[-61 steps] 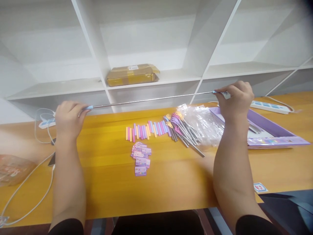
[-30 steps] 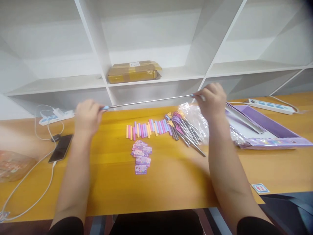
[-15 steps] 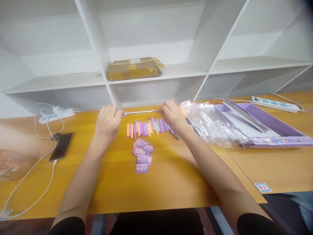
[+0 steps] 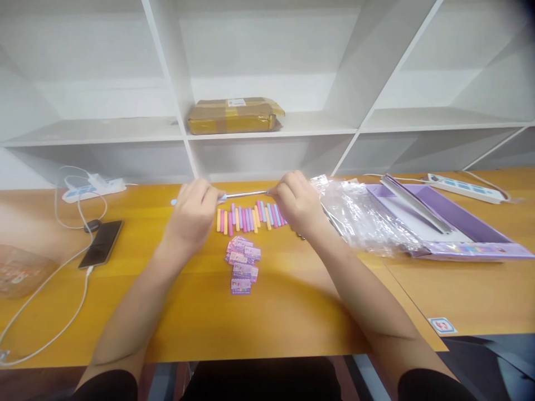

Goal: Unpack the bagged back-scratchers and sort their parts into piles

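My left hand [image 4: 194, 209] is closed around the light-blue part [image 4: 222, 198] of a thin rod, and a light-blue tip also pokes out beyond its left side. The bare silver length of the rod [image 4: 246, 194] runs level to my right hand [image 4: 295, 200], whose fingers pinch its far end. Just below lies a row of short coloured sticks [image 4: 247, 219] in pink, purple, orange and blue; my right hand hides the row's right end. Nearer to me is a loose pile of small purple and pink printed cards [image 4: 241, 271].
Clear plastic wrapping [image 4: 355, 214] and an open purple box [image 4: 472, 214] lie on the right. At the left are a phone [image 4: 101, 243] on a cable, a power strip [image 4: 96, 189] and a bag [image 4: 23, 273]. A taped parcel [image 4: 232, 118] sits on the shelf behind.
My left hand has shifted right, closer to my right hand. More light blue shows on both sides of it, and the bare silver stretch looks shorter. The view has turned slightly.
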Available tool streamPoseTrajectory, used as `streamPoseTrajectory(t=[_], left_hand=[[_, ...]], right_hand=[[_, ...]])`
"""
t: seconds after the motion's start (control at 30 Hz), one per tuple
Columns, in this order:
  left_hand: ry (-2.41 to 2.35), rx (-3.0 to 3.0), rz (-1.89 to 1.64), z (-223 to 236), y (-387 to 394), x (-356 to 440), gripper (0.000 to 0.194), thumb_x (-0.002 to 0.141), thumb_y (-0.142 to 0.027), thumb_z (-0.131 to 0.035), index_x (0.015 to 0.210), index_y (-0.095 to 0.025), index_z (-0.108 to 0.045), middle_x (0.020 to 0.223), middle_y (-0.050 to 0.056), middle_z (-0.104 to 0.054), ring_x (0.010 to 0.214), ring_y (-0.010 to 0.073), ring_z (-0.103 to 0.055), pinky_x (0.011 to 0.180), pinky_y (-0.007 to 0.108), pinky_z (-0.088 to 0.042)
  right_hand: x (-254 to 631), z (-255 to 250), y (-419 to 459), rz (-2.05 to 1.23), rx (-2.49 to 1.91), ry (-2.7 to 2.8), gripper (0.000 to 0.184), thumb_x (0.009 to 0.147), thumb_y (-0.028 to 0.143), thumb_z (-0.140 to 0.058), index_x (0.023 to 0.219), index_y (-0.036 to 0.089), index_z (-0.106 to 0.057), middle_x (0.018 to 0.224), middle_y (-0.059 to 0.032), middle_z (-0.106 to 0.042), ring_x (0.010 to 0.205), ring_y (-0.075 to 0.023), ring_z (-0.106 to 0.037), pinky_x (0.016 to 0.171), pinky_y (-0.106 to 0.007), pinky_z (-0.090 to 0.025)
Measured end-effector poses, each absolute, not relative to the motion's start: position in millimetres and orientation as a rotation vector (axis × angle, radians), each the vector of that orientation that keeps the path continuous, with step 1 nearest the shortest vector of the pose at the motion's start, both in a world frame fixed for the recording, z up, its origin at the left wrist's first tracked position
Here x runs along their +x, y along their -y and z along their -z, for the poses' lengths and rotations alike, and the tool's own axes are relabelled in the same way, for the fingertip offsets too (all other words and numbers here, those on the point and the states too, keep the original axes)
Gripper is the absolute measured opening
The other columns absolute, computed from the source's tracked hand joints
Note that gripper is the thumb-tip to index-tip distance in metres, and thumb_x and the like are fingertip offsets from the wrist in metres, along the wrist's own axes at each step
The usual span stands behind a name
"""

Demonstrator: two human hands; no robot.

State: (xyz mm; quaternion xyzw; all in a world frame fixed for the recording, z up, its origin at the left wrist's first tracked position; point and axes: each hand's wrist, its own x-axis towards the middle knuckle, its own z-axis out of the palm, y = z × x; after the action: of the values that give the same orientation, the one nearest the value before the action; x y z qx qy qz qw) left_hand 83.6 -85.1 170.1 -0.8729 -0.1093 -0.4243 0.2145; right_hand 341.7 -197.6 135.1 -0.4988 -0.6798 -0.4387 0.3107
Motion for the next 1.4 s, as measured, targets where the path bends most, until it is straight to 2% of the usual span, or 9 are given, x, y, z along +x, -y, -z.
streamPoseTrajectory(t=[0.13,0.3,0.43,0.53,0.7,0.93,1.03,1.2,1.4], left_hand=[[0.305,-2.485,1.116,-161.2,95.8,93.0,0.018,0.104,-0.007,-0.057,0.093,-0.017,-0.069,0.085,0.009,-0.065,0.077,0.0229,-0.054,0.07,0.038,-0.045],[0.344,-2.521,1.062,-159.3,94.4,96.3,0.021,0.106,-0.011,-0.054,0.094,-0.019,-0.07,0.086,0.008,-0.065,0.077,0.023,-0.056,0.069,0.039,-0.045],[0.317,-2.572,1.073,-161.7,91.9,97.0,0.02,0.108,-0.014,-0.054,0.103,-0.019,-0.072,0.09,0.009,-0.067,0.083,0.024,-0.059,0.072,0.038,-0.047],[0.323,-2.585,1.048,-163.1,94.0,97.4,0.02,0.109,-0.014,-0.053,0.107,-0.017,-0.073,0.093,0.01,-0.068,0.086,0.0244,-0.061,0.073,0.038,-0.048],[0.327,-2.559,1.035,-166.8,96.1,96.5,0.019,0.11,-0.022,-0.056,0.105,-0.018,-0.075,0.095,0.01,-0.073,0.086,0.0239,-0.063,0.072,0.038,-0.047],[0.292,-2.574,0.981,-172.4,98.0,89.9,0.019,0.111,-0.03,-0.058,0.104,-0.022,-0.074,0.096,0.007,-0.078,0.084,0.0225,-0.069,0.07,0.039,-0.042],[0.298,-2.516,1.007,-174.6,99.7,86.2,0.02,0.11,-0.035,-0.061,0.1,-0.023,-0.074,0.09,0.006,-0.078,0.079,0.023,-0.068,0.068,0.04,-0.04],[0.36,-2.473,1.053,-176.5,102.5,90.2,0.017,0.109,-0.032,-0.061,0.103,-0.027,-0.075,0.088,0.004,-0.078,0.081,0.025,-0.067,0.074,0.042,-0.041],[0.472,-2.503,1.116,-188.2,44.7,56.9,0.014,0.106,-0.036,-0.067,0.107,-0.028,-0.078,0.103,0.005,-0.083,0.093,0.0266,-0.07,0.082,0.044,-0.045]], right_hand=[[320.4,-136.2,204.5,1.116,-1.385,1.871,0.026,0.109,0.004,-0.049,0.092,0.021,-0.057,0.085,-0.0066,-0.051,0.08,-0.0214,-0.04,0.069,-0.036,-0.029],[318.0,-137.8,204.7,0.936,-1.449,1.855,0.026,0.11,0.008,-0.049,0.091,0.022,-0.06,0.087,-0.0075,-0.054,0.082,-0.0225,-0.043,0.071,-0.037,-0.031],[326.3,-143.4,205.6,0.974,-1.478,1.837,0.027,0.109,0.008,-0.05,0.089,0.023,-0.059,0.085,-0.0064,-0.056,0.08,-0.0219,-0.042,0.07,-0.037,-0.028],[332.3,-148.7,208.6,1.003,-1.509,1.831,0.023,0.111,0.015,-0.054,0.091,0.024,-0.06,0.09,-0.0065,-0.062,0.081,-0.0219,-0.045,0.071,-0.037,-0.029],[337.7,-152.1,211.8,1.002,-1.469,1.835,0.014,0.112,0.021,-0.058,0.099,0.024,-0.063,0.099,-0.0066,-0.07,0.086,-0.0223,-0.05,0.074,-0.038,-0.034],[336.5,-154.6,214.7,0.935,-1.454,1.87,0.019,0.112,0.017,-0.054,0.099,0.025,-0.066,0.101,-0.0047,-0.073,0.087,-0.0215,-0.055,0.076,-0.039,-0.035],[338.0,-158.1,218.6,0.933,-1.465,1.844,0.019,0.113,0.021,-0.056,0.098,0.026,-0.067,0.095,-0.0039,-0.07,0.083,-0.0207,-0.053,0.074,-0.039,-0.032],[332.0,-161.4,219.6,1.004,-1.493,1.815,0.025,0.113,0.022,-0.055,0.09,0.026,-0.062,0.078,-0.0029,-0.054,0.077,-0.0201,-0.044,0.071,-0.039,-0.026],[374.9,-168.8,226.8,1.066,-1.64,1.694,0.027,0.113,0.022,-0.052,0.089,0.026,-0.065,0.079,-0.0042,-0.051,0.081,-0.0216,-0.046,0.078,-0.039,-0.031]])
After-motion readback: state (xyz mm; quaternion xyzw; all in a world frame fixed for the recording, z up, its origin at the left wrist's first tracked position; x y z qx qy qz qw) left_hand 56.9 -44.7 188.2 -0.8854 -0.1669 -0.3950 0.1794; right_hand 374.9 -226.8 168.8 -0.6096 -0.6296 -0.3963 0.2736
